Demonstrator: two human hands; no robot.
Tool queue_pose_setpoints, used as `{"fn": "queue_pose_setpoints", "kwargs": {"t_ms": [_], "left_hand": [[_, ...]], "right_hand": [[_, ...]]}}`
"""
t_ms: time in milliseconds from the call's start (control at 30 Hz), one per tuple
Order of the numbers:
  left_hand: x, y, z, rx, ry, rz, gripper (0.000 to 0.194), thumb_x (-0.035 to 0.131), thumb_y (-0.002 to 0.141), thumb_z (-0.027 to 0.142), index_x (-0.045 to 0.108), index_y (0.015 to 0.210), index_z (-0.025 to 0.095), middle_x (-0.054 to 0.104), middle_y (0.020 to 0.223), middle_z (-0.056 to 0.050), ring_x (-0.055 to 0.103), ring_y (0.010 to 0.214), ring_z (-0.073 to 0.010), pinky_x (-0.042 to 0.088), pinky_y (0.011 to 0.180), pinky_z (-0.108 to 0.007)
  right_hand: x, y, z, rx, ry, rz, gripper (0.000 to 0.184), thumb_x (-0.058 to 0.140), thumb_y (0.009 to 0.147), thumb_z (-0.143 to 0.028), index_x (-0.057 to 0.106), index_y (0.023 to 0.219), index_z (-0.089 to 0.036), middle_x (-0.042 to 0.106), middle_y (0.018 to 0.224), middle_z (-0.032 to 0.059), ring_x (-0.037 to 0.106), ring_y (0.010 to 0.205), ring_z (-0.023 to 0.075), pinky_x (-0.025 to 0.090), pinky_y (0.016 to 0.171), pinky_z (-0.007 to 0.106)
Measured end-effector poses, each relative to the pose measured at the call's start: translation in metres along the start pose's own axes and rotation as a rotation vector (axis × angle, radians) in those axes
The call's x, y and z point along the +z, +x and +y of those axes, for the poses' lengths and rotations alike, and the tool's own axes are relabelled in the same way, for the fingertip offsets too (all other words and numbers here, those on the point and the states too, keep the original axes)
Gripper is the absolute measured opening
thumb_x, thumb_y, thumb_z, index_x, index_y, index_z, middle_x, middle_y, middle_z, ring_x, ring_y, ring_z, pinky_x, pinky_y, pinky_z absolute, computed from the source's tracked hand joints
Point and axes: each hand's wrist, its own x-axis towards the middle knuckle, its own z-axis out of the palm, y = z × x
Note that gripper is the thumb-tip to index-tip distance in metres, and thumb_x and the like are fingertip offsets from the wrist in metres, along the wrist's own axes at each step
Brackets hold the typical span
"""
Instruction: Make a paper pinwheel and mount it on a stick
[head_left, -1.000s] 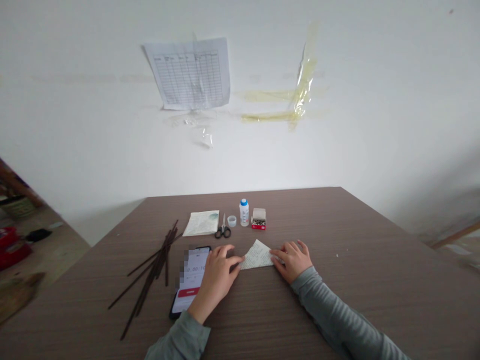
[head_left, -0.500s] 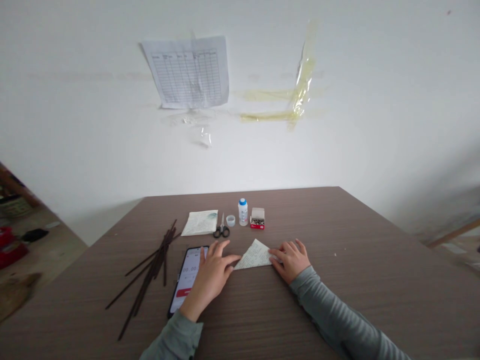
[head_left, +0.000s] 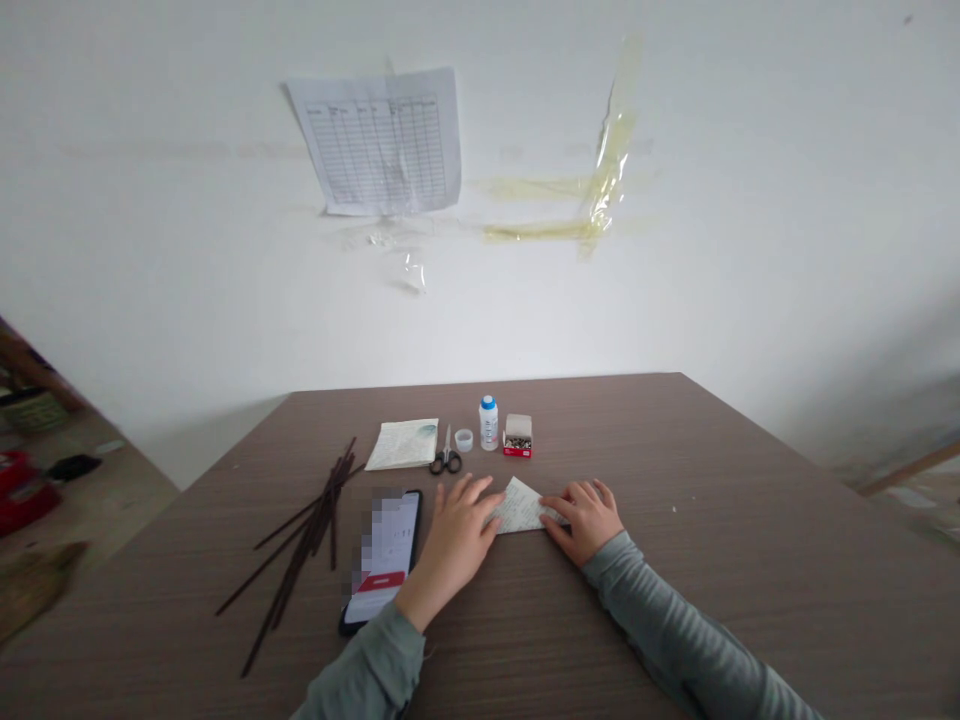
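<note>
A piece of printed paper (head_left: 519,508), folded into a triangle, lies flat on the table between both hands. My left hand (head_left: 459,528) is stretched over the paper's left end with its fingers apart, the tips touching it and hiding that corner. At the opposite end, my right hand (head_left: 587,520) holds the right corner with thumb and forefinger, covering part of it. Left of my left hand lies a phone (head_left: 384,580), its screen lit and partly pixelated.
Behind the hands stand a blue-capped bottle (head_left: 488,424), a small clear cup (head_left: 464,440) and an open box of small metal pieces (head_left: 517,437). Scissors (head_left: 446,458) lie beside a paper stack (head_left: 403,444). Thin dark sticks (head_left: 306,545) lie at left. Behind is a wall (head_left: 525,320).
My left hand has slid right, from the paper's left tip onto its left part, uncovering more of the phone. My right hand stays at the right corner.
</note>
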Motion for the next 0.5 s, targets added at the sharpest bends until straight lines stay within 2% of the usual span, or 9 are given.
{"fn": "queue_pose_setpoints", "kwargs": {"t_ms": [233, 333, 500], "left_hand": [[0.008, 0.003, 0.011, -0.021, 0.026, -0.062, 0.059, 0.076, 0.121, 0.017, 0.084, 0.177, 0.035, 0.075, 0.193, -0.012, 0.058, 0.19, -0.0469, 0.035, 0.159, -0.087], [0.006, -0.001, 0.013, -0.046, 0.026, -0.06, 0.056, 0.079, 0.121, 0.019, 0.086, 0.174, 0.033, 0.071, 0.197, -0.012, 0.054, 0.192, -0.0487, 0.034, 0.159, -0.088], [0.005, -0.002, 0.016, -0.061, 0.045, -0.056, 0.052, 0.081, 0.12, 0.019, 0.088, 0.17, 0.031, 0.065, 0.202, -0.014, 0.051, 0.194, -0.0506, 0.035, 0.159, -0.089]], "right_hand": [[-0.01, 0.003, -0.004, 0.057, 0.044, -0.1, 0.034, 0.075, 0.117, -0.034, 0.104, 0.135, -0.037, 0.091, 0.123, 0.0101, 0.084, 0.125, 0.0371, 0.053, 0.141, 0.062], [-0.015, 0.006, -0.009, 0.092, 0.051, -0.141, 0.03, 0.079, 0.116, -0.038, 0.102, 0.136, -0.038, 0.092, 0.13, 0.0101, 0.084, 0.13, 0.039, 0.052, 0.143, 0.063], [-0.02, 0.013, -0.029, 0.18, 0.036, -0.178, 0.029, 0.092, 0.108, -0.045, 0.098, 0.134, -0.033, 0.089, 0.138, 0.0129, 0.082, 0.141, 0.0428, 0.054, 0.141, 0.06]]}}
